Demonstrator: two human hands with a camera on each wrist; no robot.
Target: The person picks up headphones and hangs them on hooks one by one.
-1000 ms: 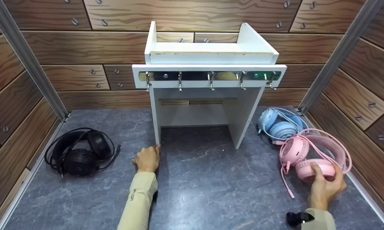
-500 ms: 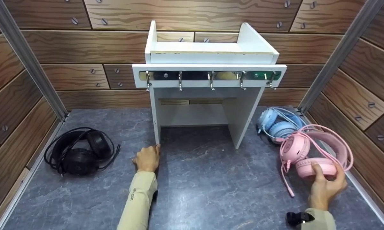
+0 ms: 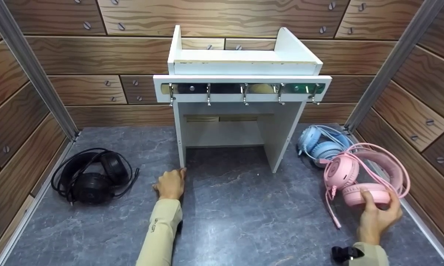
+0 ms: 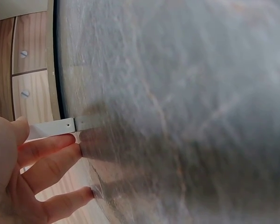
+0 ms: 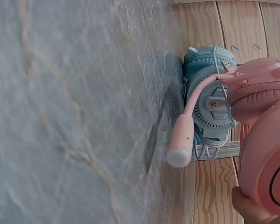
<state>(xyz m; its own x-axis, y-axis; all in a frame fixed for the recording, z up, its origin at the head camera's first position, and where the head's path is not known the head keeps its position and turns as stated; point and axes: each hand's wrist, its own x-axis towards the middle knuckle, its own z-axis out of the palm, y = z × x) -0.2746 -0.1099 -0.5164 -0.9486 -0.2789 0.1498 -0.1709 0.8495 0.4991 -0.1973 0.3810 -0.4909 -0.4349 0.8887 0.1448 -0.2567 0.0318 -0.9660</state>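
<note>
1. Pink headphones (image 3: 355, 195) are held in the right hand (image 3: 379, 218), just ahead of its wrist; the nearer ear cup is gripped between thumb and fingers, which are spread only as wide as the cup.
2. The headphones' microphone (image 5: 181, 140) is seen pointing towards the desk (image 3: 244, 210).
3. Blue headphones (image 3: 327, 149) are placed on the desk beyond the right hand, partly overlapped by the pink pair in the head view.
4. By the left hand (image 3: 170, 184), the foot of the white stand's (image 3: 244, 68) left panel is pinched between thumb and forefinger, with the other fingers bent and slightly parted.
5. A hook rail (image 3: 192, 98) is carried across the stand's front, ahead of and between both hands.
6. Black headphones (image 3: 92, 186) are set down to the left of the left hand, well apart from it.
</note>
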